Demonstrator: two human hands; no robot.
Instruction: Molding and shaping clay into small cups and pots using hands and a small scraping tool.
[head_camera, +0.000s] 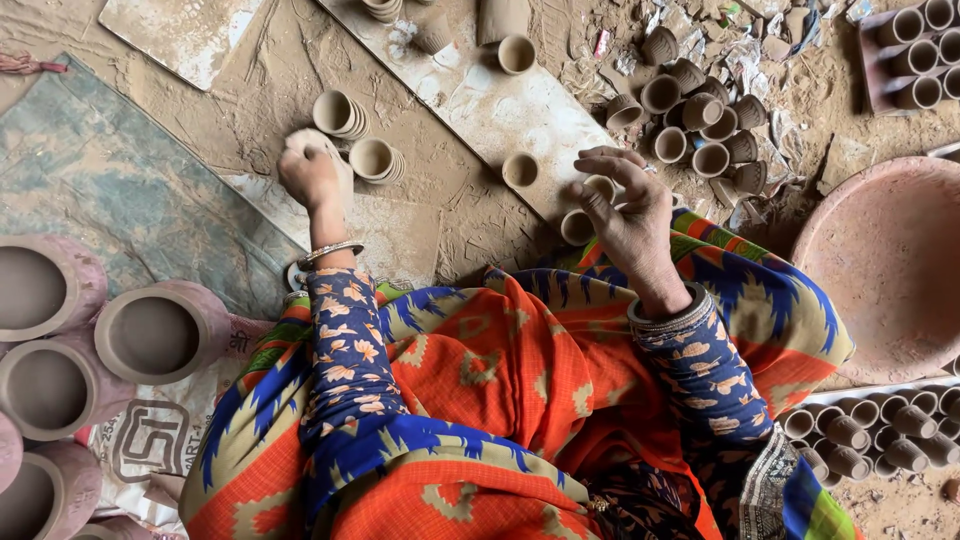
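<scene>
Left hand (312, 172) grips small pale unfired clay cup (318, 140).

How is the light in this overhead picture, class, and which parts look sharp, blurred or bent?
Head view: soft, even daylight with faint shadows and no glare. The left hand on a clay cup stack is slightly motion-blurred; the right hand and the wooden board are sharp. The large clay pots at the edge bulge from wide-angle distortion.

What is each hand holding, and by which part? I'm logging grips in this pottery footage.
The left hand closes over the top of a pale unfired clay cup. The right hand holds nothing, fingers spread above the small clay cups.
</scene>
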